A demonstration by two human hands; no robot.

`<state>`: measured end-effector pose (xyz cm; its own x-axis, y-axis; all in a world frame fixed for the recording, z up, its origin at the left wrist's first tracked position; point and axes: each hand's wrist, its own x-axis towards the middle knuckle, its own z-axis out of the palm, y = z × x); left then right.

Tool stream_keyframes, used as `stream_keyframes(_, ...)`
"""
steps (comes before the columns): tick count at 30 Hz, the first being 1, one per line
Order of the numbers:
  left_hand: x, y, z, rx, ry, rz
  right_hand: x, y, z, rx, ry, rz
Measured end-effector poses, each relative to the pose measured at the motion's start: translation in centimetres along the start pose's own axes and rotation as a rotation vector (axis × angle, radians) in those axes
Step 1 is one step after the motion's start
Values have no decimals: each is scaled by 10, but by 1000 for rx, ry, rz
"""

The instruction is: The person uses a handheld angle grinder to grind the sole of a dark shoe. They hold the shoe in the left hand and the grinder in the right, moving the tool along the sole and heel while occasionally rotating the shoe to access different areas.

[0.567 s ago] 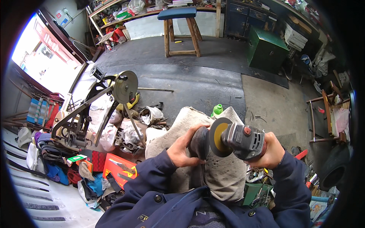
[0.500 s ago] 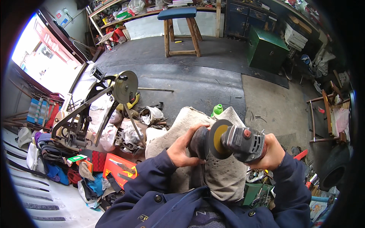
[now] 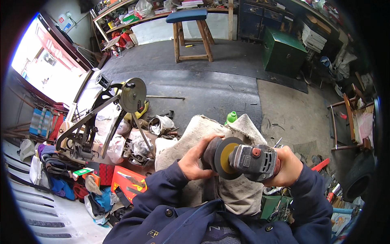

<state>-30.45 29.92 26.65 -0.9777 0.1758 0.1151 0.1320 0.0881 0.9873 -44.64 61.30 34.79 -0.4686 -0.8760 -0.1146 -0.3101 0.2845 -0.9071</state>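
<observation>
My right hand [image 3: 287, 167] is wrapped round the body of an angle grinder [image 3: 252, 162], dark grey with a red button. Its round disc [image 3: 224, 156], yellowish with a dark rim, faces left. My left hand [image 3: 192, 163] grips a dark, rounded piece that looks like a shoe [image 3: 209, 153], thumb below and fingers above. The disc overlaps the shoe's right side; whether the two touch, I cannot tell. Much of the shoe is hidden behind the disc and my fingers. Beneath both lies a worn, beige cloth [image 3: 243, 193] draped over my lap.
A hand-cranked sewing machine [image 3: 93, 118] with a large wheel stands at left. Beyond the cloth is a green bottle [image 3: 231, 117]. A blue-topped stool [image 3: 187, 16] and a green chest [image 3: 283, 51] are farther off. An orange-red box [image 3: 128, 182] lies by my left arm; tools lie at right.
My right hand has brought the grinder slightly left and down, so its disc now covers more of the shoe. My left hand has barely moved.
</observation>
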Motion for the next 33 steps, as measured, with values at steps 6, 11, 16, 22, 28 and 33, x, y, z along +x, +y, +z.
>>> stream_keyframes(6, -1, -1, 5, -56, 0, -37, 2, 1, -6, 139, -20, 110)
stream_keyframes(11, -3, -3, 3, -52, 22, -6, 2, 4, -7, 239, 4, 122)
stream_keyframes(16, -4, -8, 0, -127, 61, -71, -2, 7, 4, 60, 36, -10)
stream_keyframes(22, -4, -11, 1, -117, 43, -21, -3, -1, 5, 5, -23, 5)
stream_keyframes(28, -3, -6, 3, -77, 14, -14, 1, -4, -2, 60, -81, 80)
stream_keyframes(33, -4, -3, 5, -96, -18, -15, 2, 1, -5, 249, -75, 158)
